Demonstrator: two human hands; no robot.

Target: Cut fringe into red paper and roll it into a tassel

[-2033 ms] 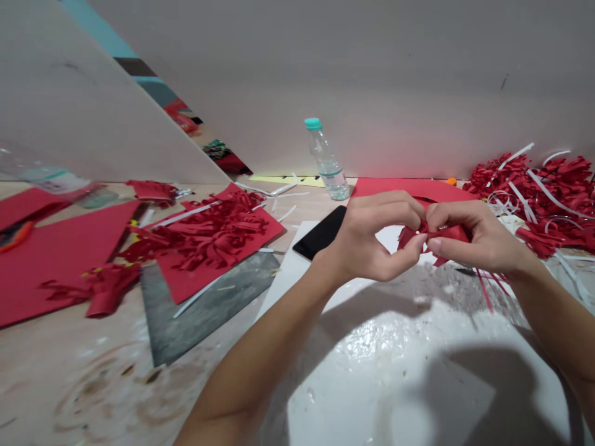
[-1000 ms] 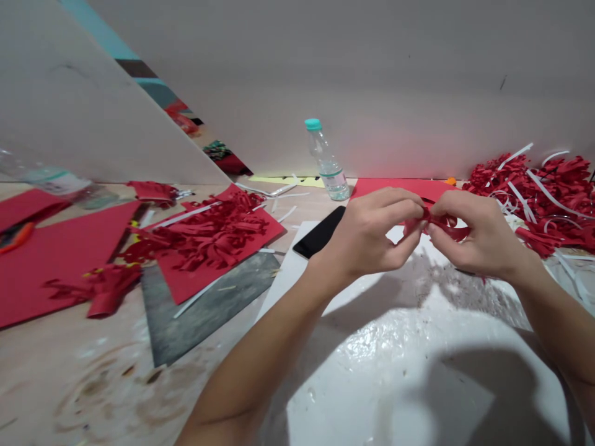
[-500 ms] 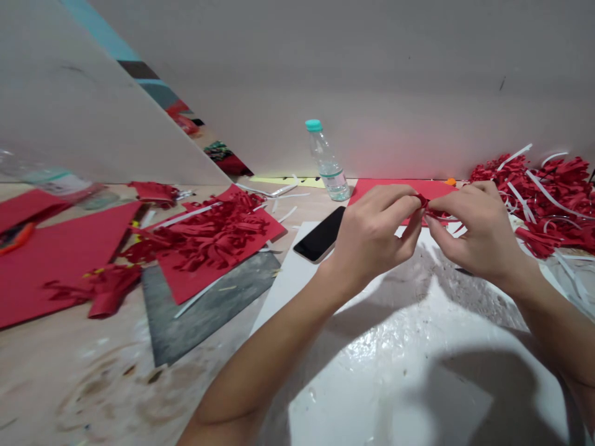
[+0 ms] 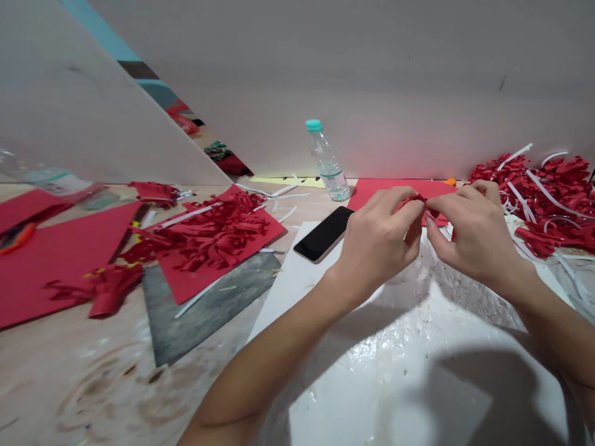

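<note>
My left hand (image 4: 381,238) and my right hand (image 4: 469,232) meet above the white sheet (image 4: 395,347), fingertips pinched together on a small piece of cut red paper (image 4: 421,201). Most of that piece is hidden between my fingers. Both hands are closed on it. A black phone (image 4: 324,241) lies just left of my left hand.
A water bottle (image 4: 325,162) with a teal cap stands by the back wall. Red fringed paper (image 4: 209,238) on red sheets covers the left side, over a grey mat (image 4: 204,310). A heap of red and white paper strips (image 4: 543,192) sits at the right. Another red sheet (image 4: 400,188) lies behind my hands.
Both hands have kept pinching the red paper and have drawn it further into the fingers, so less of it shows. The hands shifted slightly away from me.
</note>
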